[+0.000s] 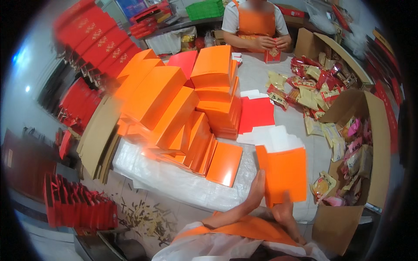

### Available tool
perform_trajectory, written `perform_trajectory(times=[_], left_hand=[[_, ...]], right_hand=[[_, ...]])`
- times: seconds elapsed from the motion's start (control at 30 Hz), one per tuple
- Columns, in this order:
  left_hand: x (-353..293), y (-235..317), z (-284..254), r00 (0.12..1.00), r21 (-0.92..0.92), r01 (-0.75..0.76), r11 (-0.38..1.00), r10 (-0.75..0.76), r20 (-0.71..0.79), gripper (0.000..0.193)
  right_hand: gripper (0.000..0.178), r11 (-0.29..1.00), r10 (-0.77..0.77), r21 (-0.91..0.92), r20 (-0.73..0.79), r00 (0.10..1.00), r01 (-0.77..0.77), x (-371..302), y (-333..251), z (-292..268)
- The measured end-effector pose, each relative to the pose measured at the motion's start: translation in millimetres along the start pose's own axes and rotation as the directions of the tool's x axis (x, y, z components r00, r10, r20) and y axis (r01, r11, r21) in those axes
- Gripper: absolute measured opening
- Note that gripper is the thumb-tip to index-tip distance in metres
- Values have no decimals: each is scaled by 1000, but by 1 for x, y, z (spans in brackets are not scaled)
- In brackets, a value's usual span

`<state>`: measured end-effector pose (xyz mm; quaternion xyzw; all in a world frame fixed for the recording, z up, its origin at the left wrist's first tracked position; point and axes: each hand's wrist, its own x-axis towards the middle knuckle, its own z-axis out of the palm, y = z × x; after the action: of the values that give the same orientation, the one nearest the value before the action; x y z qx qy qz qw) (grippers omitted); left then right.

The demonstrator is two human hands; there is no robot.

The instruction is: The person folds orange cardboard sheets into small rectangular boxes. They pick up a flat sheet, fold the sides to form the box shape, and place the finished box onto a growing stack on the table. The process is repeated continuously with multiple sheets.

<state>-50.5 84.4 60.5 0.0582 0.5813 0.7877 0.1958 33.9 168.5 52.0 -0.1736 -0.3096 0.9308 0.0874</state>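
Observation:
An orange paper carton (pixel 286 174) is in front of me, its white flaps spread at the far end. My left hand (pixel 258 183) is closed along the carton's left side, with the thumb up against its edge. Gripping the near edge is my right hand (pixel 284 210); its fingertips are blurred and partly hidden. Just beyond the carton lies a red sheet-like carton (pixel 257 114) with white flaps. To the left, a flat orange carton (pixel 224 164) leans at the end of a row of others.
Orange cartons (pixel 156 93) are piled high on the covered table (pixel 170 185). Cardboard boxes (pixel 379 143) and wrapped pastries (pixel 311 87) fill the right side. Across the table, a person in an orange apron (pixel 257 19) holds a small red box (pixel 272 55). Red bags (pixel 80 202) stand lower left.

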Motion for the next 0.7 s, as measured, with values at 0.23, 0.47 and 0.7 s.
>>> perform_trajectory(times=[0.23,0.47,0.7], left_hand=[[-15,24,1,1000,73,-27,997,26,7,48],[3,-5,-32,971,-174,185,967,-207,-117,33],[-14,15,-57,994,497,-104,862,99,36,39]], right_hand=[[11,636,-84,-759,107,991,136,9,-7,19],[37,864,349,-423,113,930,-273,-5,-14,17],[32,626,-181,-726,218,959,283,0,-46,-5]])
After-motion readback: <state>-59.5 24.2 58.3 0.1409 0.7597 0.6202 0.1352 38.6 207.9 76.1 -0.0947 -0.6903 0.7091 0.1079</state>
